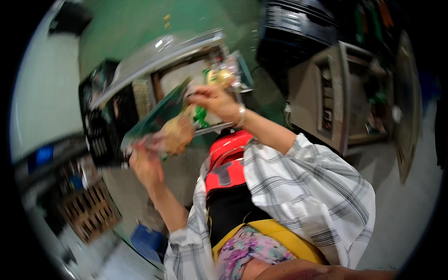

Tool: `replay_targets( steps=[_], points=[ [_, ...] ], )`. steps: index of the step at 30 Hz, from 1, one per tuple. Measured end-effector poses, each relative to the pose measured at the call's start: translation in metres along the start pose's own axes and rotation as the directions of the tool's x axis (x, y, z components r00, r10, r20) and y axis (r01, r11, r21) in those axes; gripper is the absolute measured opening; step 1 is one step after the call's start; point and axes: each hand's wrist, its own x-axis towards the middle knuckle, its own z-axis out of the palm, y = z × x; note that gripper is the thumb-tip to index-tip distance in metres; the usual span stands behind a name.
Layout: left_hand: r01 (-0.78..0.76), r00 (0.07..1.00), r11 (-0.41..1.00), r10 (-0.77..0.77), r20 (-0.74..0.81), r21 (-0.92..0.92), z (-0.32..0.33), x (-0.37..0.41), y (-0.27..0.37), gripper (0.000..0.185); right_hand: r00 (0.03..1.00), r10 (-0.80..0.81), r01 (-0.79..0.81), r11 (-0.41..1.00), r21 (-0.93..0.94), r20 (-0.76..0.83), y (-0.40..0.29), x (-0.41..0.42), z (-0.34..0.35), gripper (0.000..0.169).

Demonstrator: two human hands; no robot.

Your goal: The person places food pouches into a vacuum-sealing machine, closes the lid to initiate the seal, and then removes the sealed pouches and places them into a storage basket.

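Both hands hold a plastic pouch, dark green on its far face, with a blurred tan food item in its clear part. My left hand grips its lower left end. My right hand pinches the upper right end between thumb and fingers. Beneath and beyond the pouch is what looks like a chamber vacuum sealer, its clear domed lid raised. Further packed items, yellowish with green, lie at the chamber's right side, partly behind my right hand.
To the right stands a second metal machine with a control panel and an upright lid. Black plastic crates are stacked behind it. Another black crate sits at left, above a brown slatted crate and a blue basket.
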Motion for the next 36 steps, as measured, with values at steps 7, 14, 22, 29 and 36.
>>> replay_targets(
  steps=[7, 14, 22, 29, 36],
  points=[
    [0.041, 0.993, 0.999, -0.039, -0.111, 0.014, -0.034, -0.011, -0.007, 0.032, 1.0, -0.026, 0.029, 0.983, -0.18, 0.016, 0.029, 0.038, 0.011, 0.017],
    [0.126, 0.989, 0.985, -0.115, -0.095, 0.119, -0.097, -0.004, -0.044, 0.038, 0.98, 0.096, -0.04, 0.954, -0.298, 0.176, 0.051, 0.095, 0.007, 0.01],
    [0.095, 0.994, 0.974, -0.08, 0.077, -0.208, -0.093, 0.092, -0.134, 0.035, 0.989, -0.108, 0.039, 0.846, -0.532, -0.099, 0.116, 0.184, -0.032, 0.012],
    [0.163, 0.986, 0.736, -0.142, 0.086, -0.656, -0.057, 0.152, -0.221, 0.045, 0.986, -0.168, 0.082, 0.399, -0.913, 0.015, 0.129, 0.239, -0.146, 0.013],
    [0.06, 0.883, 0.456, -0.44, -0.166, -0.888, -0.046, 0.178, -0.283, 0.044, 0.98, 0.192, -0.075, 0.176, -0.982, -0.041, 0.171, 0.295, -0.098, 0.015]
  ],
)
